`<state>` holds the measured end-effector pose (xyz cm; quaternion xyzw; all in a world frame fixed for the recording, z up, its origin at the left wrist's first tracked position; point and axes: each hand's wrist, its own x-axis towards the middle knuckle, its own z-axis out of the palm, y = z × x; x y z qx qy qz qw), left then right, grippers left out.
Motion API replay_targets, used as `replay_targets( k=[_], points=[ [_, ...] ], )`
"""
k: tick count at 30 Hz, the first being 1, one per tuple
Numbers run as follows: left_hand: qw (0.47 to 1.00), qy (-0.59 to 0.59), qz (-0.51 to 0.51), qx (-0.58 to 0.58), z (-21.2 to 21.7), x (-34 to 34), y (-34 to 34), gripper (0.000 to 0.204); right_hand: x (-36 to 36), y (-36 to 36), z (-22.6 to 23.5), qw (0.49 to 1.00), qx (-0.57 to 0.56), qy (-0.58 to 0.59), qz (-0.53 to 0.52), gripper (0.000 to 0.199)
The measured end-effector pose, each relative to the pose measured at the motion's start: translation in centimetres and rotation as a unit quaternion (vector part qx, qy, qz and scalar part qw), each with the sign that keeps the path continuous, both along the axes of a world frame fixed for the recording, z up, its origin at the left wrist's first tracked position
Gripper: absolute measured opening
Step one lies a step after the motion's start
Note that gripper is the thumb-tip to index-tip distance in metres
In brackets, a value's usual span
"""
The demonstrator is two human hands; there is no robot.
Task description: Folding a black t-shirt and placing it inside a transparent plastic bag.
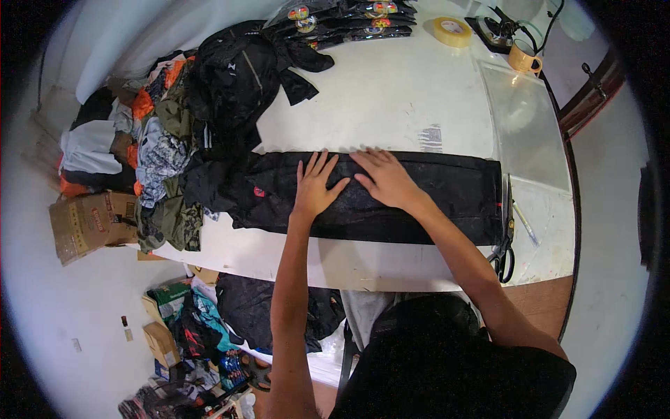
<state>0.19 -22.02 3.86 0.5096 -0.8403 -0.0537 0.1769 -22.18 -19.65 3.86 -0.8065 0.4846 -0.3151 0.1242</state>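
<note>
A pair of black trousers (433,188) lies lengthwise across the white table, legs stretched toward the right and laid one over the other. A small red mark shows near the waist end at the left. My left hand (317,187) rests flat on the cloth with its fingers apart. Just right of it, my right hand (384,180) also presses flat on the trousers, fingers spread. Neither hand grips anything. By the hem at the right lie black-handled scissors (504,262), and a pen (525,222) is beside them.
Black jackets (234,80) and mixed clothes (164,150) are heaped at the left, above a cardboard box (94,223). Bagged garments (342,21), a tape roll (452,32), an iron (497,29) and an orange mug (523,57) stand at the back. The table's front edge (377,285) runs before me.
</note>
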Motion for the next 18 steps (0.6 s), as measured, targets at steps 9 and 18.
replay_targets(
  k=[9,18],
  points=[
    [0.999,0.030,-0.007,-0.013,-0.3,2.4,1.0,0.051,0.6,-0.8,-1.4,0.988,0.021,0.090,-0.120,0.061],
    [0.981,0.150,0.082,-0.090,1.7,8.0,-4.9,0.021,1.1,-1.1,-1.8,0.990,-0.035,0.028,-0.136,0.034]
  ],
)
